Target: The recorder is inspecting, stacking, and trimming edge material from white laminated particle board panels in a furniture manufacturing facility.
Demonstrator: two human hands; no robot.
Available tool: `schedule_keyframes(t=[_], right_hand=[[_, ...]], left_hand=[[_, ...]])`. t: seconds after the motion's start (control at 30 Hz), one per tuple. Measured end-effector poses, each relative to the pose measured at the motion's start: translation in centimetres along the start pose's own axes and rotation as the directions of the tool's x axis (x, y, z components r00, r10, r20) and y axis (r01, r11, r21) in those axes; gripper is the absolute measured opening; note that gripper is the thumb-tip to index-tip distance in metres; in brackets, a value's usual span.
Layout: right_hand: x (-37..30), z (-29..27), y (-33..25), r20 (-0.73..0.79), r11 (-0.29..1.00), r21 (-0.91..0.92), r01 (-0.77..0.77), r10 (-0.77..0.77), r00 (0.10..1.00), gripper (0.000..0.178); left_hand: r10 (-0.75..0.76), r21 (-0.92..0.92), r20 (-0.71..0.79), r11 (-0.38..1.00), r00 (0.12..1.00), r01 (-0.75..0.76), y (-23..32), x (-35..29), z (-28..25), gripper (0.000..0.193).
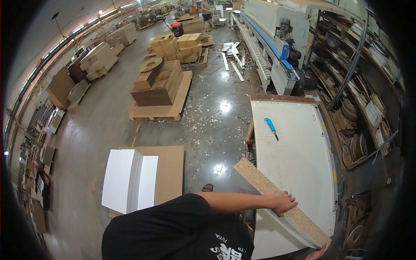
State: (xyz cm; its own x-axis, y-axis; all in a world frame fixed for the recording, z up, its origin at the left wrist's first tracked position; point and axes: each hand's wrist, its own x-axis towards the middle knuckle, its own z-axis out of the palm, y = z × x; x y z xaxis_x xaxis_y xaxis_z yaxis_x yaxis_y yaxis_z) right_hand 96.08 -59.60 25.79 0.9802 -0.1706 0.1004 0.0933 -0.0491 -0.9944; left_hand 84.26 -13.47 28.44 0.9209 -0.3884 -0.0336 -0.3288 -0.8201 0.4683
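Observation:
A particle board panel with a raw speckled edge facing up and a white side lies slantwise over the near part of the white work table. Across the middle of that edge, my left hand is closed, its fingers curled over the far side. My right hand grips the near right corner of the panel, partly cut off by the lower rim of the picture. Farther up on the white table lies a blue utility knife, apart from both hands.
White panels are stacked on brown board on the floor to the left. Wood-grain panels sit on a pallet beyond. A long machine stands past the table. Shelves of offcuts and rolls line the right. White strips and scraps litter the floor.

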Motion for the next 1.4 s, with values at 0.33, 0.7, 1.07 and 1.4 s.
schedule_keyframes(t=[0.33,0.7,1.07,1.4], right_hand=[[1.6,-3.5,4.8,-0.013,0.995,0.002,0.098,-0.098,0.995,0.056],[5.1,-7.3,9.7,0.032,0.995,0.064,-0.075,0.073,0.997,0.063],[4.1,-7.6,8.9,0.007,0.996,-0.011,-0.089,0.089,0.996,0.066],[3.5,-5.9,7.5,0.015,0.998,-0.055,-0.037,0.038,0.999,0.067]], left_hand=[[-0.591,-0.134,-0.545,0.762,0.595,0.633,-4.2,-20.6,-4.5,0.094],[-0.801,-0.882,-0.471,0.415,0.37,-0.224,-10.0,-23.4,3.7,0.068],[-0.756,-0.837,-0.544,0.521,0.363,-0.169,-10.6,-22.3,2.0,0.073],[-0.777,-0.838,-0.545,0.516,0.316,-0.175,-11.0,-22.8,2.6,0.063]])
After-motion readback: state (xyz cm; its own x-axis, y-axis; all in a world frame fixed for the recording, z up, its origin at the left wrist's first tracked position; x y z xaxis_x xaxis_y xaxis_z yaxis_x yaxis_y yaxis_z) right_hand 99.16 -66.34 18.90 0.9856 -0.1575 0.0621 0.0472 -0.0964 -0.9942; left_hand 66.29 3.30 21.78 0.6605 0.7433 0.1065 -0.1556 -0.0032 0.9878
